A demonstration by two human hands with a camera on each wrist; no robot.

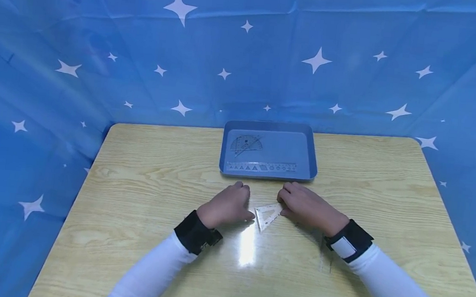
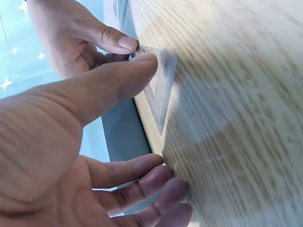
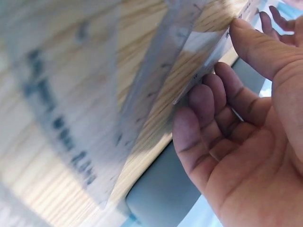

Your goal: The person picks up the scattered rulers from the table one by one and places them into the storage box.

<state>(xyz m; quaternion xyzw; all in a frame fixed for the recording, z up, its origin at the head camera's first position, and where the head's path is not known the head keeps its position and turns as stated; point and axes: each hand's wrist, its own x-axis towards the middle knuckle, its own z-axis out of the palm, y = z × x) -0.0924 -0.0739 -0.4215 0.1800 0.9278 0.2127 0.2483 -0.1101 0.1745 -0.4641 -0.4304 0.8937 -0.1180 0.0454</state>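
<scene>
A small clear set square point(image 1: 259, 220) stands tilted between the two hands, in front of the tray. My right hand point(image 1: 307, 207) pinches one corner between thumb and curled fingers, as the left wrist view also shows. My left hand point(image 1: 228, 205) is on the other side, its thumb point(image 2: 135, 71) apart from the fingers and its tip right by the set square's edge. The other left fingertips are down at the tabletop, loosely bent. Under the right wrist lies a second clear set square point(image 3: 61, 125), large and blurred in the right wrist view.
A blue-grey tray point(image 1: 313, 160) stands at the table's back edge. Inside are a clear protractor point(image 1: 247, 142) with a thin diagonal piece across it, and a clear ruler point(image 1: 262, 167) with cut-out shapes. Behind the wooden table point(image 1: 140, 196) hangs a blue cloth point(image 1: 267, 52) with white stars.
</scene>
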